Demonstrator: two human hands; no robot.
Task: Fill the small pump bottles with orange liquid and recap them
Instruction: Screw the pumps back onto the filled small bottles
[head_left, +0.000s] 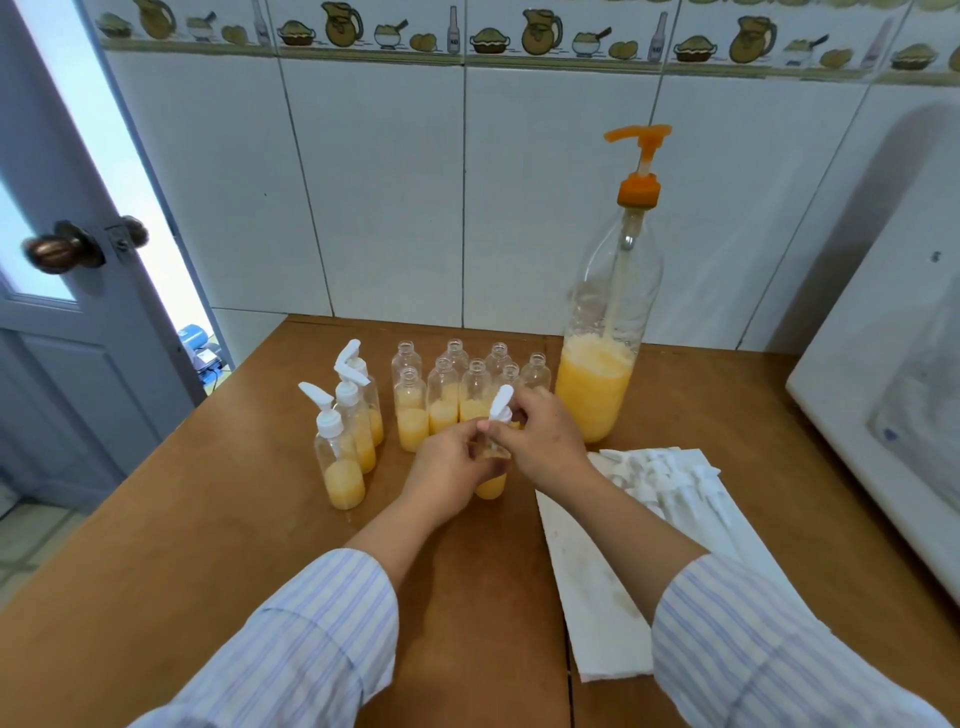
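The left hand (451, 470) is wrapped around a small bottle (491, 483) standing on the wooden table (208, 519), orange liquid in its lower part. The right hand (540, 434) pinches the white pump cap (501, 404) at the bottle's neck. Just behind stand uncapped bottles (413, 410), some part-filled; three capped ones (345, 441) are to the left. The big pump bottle (597, 364) stands right of them, loose caps (660, 475) on a white sheet (597, 597) nearby.

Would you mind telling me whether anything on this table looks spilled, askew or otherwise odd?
Only the white sheet under the spare pump caps stands out: it carries faint yellowish stains. No puddle shows on the wooden table, and the small bottles all stand upright.
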